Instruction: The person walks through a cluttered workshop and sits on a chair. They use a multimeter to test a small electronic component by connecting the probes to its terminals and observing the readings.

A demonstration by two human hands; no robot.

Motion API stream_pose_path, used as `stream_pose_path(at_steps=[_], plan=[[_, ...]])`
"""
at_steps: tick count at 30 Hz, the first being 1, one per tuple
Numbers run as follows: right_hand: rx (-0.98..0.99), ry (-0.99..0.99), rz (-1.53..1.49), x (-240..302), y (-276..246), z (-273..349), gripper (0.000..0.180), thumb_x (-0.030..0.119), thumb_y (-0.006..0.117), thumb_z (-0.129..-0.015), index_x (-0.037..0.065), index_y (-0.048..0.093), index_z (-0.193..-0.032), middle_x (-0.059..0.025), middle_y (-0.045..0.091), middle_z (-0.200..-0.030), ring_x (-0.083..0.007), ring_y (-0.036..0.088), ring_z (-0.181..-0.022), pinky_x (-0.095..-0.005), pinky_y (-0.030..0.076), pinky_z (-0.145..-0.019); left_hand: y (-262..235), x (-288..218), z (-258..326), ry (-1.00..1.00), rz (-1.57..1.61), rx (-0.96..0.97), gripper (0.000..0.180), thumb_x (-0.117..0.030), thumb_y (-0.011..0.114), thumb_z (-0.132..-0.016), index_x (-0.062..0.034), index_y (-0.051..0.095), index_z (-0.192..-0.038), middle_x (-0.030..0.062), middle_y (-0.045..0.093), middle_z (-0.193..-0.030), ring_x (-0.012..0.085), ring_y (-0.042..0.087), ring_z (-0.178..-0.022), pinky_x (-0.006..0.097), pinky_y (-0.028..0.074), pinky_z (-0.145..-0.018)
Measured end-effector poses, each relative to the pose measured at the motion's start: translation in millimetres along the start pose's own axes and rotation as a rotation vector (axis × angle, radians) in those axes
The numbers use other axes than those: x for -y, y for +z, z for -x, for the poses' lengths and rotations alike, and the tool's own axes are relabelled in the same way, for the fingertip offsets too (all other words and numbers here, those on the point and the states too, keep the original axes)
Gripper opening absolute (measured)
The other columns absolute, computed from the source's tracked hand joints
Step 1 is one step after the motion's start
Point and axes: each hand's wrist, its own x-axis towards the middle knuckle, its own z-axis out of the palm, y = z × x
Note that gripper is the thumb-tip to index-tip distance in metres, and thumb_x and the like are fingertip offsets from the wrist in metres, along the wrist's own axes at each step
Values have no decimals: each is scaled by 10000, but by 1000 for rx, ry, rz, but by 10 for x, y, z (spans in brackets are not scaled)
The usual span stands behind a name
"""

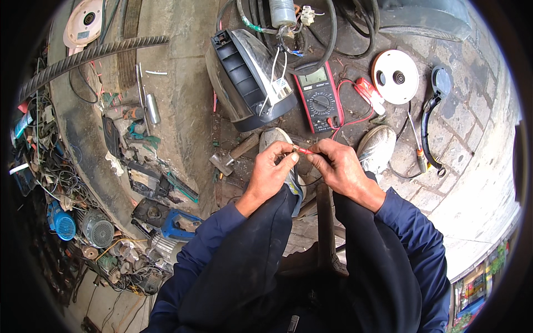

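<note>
Between my knees, the fingertips of my left hand (269, 173) and my right hand (345, 171) meet on a small, slim red piece (303, 150). Both hands pinch it, one at each end; its exact kind is too small to make out. Just beyond my hands lies a red-cased multimeter (318, 101), with red test leads (356, 118) looping from its right side. A red-and-white tube-like package (370, 95) rests by the leads. To the meter's left, a black and clear plastic housing (244, 83) lies with white wires over it.
A hammer (223, 164) lies by my left shoe (273, 137). On the right are a white disc (408, 83), a screwdriver (420, 157) and a black curved handle (426, 122). Cables surround a grey cylinder (282, 13) ahead. Motors (98, 228) and scrap crowd the left.
</note>
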Motion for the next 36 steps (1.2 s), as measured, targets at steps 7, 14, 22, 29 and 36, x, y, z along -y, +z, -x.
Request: stream_pose_path(at_steps=[7, 14, 22, 29, 36], plan=[[9, 5, 25, -19, 7, -5, 126, 100, 704, -920, -2, 633, -943, -205, 626, -835, -430, 642, -793, -462, 502, -679, 6, -40, 10, -22, 12, 4, 130, -100, 667, -1008, -2, 669, -1093, -28, 633, -969, 24, 522, -837, 199, 437, -734], [-1, -14, 61, -36, 18, -11, 127, 101, 704, -917, -1, 630, -929, -210, 630, -838, -441, 640, -795, -472, 504, -683, 15, -38, 17, -16, 1, -8, 107, -77, 670, -997, -3, 666, -1074, -29, 635, -967, 20, 521, -842, 198, 437, -733], [5, -8, 77, -37, 14, -8, 121, 96, 702, -917, -4, 634, -925, -213, 630, -831, -441, 642, -795, -470, 510, -686, 20, -78, 28, -70, -13, -11, 104, -64, 700, -963, 9, 656, -1024, -8, 626, -920, 64, 565, -872, 246, 483, -790], [11, -10, 99, -27, 0, -12, 125, 101, 701, -916, -7, 641, -934, -217, 644, -843, -438, 653, -801, -475, 517, -691, 18, -46, 22, -9, -21, 1, 89, -70, 680, -985, -6, 658, -1043, -25, 634, -946, 23, 528, -834, 201, 439, -725], [13, 3, 103, -27, 2, -12, 127, 104, 700, -916, -6, 642, -940, -218, 650, -853, -440, 656, -807, -476, 521, -693, 24, -45, 27, -5, -28, -10, 84, -70, 686, -981, -6, 658, -1028, -35, 621, -914, 24, 521, -816, 207, 435, -715]])
